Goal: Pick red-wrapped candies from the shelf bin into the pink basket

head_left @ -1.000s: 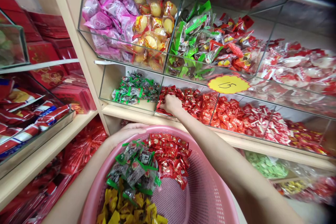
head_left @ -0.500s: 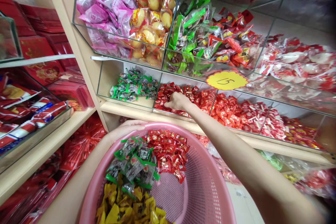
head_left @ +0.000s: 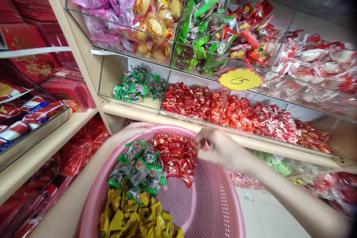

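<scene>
A pink plastic basket (head_left: 235, 208) is in front of me below the shelf, tilted toward me. My left hand (head_left: 132, 131) holds its far left rim, fingers laid along the edge. Inside are red-wrapped candies (head_left: 178, 156), green-and-clear packets (head_left: 142, 169) and yellow-wrapped candies (head_left: 139, 215). Over the basket's right far rim, my right hand (head_left: 216, 147) is curled closed and a little blurred. A bit of red shows between its fingers, apparently red-wrapped candies; how many is hidden. Behind it lies a shelf bin of red candies (head_left: 186, 100).
A clear-walled upper shelf holds purple packets (head_left: 117, 3), packaged eggs (head_left: 158, 18) and green packets (head_left: 203, 26). A yellow price tag (head_left: 240, 79) hangs from its front. A wooden upright (head_left: 75, 59) stands at left, beside red boxes (head_left: 28, 48).
My right hand has come out of the red candy bin and moved down toward me, to the basket's rim, now curled. My left hand stays on the rim. The view has shifted slightly.
</scene>
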`<state>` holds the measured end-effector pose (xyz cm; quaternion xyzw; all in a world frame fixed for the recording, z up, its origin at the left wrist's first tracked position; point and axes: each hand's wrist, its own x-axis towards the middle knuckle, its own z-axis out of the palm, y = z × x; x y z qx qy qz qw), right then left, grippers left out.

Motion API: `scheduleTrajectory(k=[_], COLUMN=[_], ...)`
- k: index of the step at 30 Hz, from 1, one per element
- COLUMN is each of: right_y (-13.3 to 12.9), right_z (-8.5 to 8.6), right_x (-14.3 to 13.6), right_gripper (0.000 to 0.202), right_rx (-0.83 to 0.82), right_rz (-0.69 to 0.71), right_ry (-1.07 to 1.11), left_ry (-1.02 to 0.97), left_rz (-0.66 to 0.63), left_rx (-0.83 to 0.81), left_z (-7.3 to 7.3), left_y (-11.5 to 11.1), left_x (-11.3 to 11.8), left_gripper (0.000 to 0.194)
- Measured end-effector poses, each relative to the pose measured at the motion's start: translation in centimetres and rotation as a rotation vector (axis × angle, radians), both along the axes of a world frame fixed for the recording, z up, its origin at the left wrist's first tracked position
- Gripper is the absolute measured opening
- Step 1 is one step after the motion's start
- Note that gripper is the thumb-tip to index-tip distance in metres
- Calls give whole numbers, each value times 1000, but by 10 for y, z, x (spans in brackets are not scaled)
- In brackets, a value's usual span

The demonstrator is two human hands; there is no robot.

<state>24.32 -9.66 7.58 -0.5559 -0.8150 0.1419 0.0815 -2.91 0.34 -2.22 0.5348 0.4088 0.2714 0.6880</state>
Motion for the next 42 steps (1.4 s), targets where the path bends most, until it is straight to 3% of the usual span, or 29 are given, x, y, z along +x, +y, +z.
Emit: scheduleTrajectory(k=[4, 7, 14, 21, 26, 30, 33, 38, 40, 42], right_y=[-40, -49, -47, -46, -48, -49, -32, 49, 89, 122], right_z=[-49, -71, -86, -97, -99, -85, -52, 11, 18, 12], right_x=[-3, -7, -15, -17, -18, -18, -16, -22, -30, -38], right_gripper=[13, 18, 22, 19, 17, 13, 12, 18, 14, 21], right_rx=[-70, -96, -133, -61, -70, -46, 49, 228, 311, 316], right_rz=[67, 99, 155, 34, 35, 37, 30, 97, 94, 131], right_ry=[-203, -357, -525, -577, -614, -631, -511, -191, -145, -150], left_ry=[6, 13, 10, -13, 19, 3, -7, -18, -23, -32], left_rz=[-1, 18, 51, 30, 28, -1, -14, 10, 28, 37], left_rx=[7, 2, -21, -15, -9, -20, 25, -23, -32, -35], left_z=[-1, 0, -6, -1, -6, -11, -10, -6, -5, -4], left_y=[0, -1, 0, -2, 0, 4, 5, 2, 1, -1], left_x=[0, 1, 0, 0, -1, -3, -4, -2, -1, -1], left_gripper=[48, 49, 50, 50, 49, 49, 45, 47, 46, 45])
